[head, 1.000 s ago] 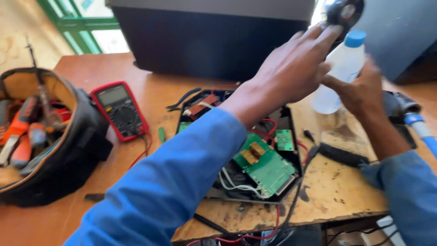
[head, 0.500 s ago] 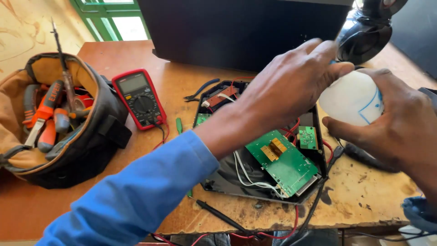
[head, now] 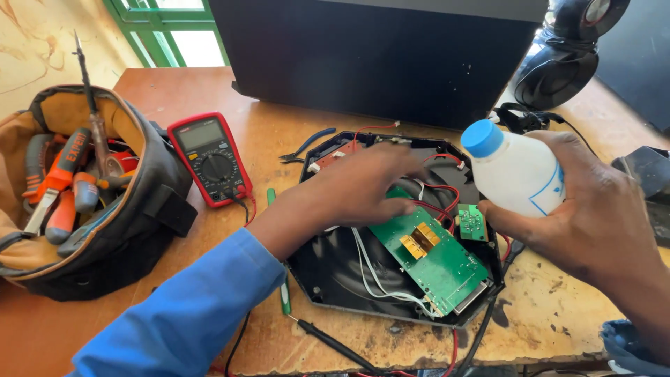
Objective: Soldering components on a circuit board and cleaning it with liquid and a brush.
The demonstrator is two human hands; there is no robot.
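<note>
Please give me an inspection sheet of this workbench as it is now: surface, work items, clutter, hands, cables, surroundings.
Surface: wooden table, stained at right.
Job's things: open black housing holding green circuit board; white bottle, blue cap on.
Clutter: tool bag with screwdrivers; red multimeter; blue pliers.
Hands: left hand over the housing; right hand grips the bottle.
Cables: red and white wires inside housing; black probe lead.
Surroundings: black box; green window frame.
</note>
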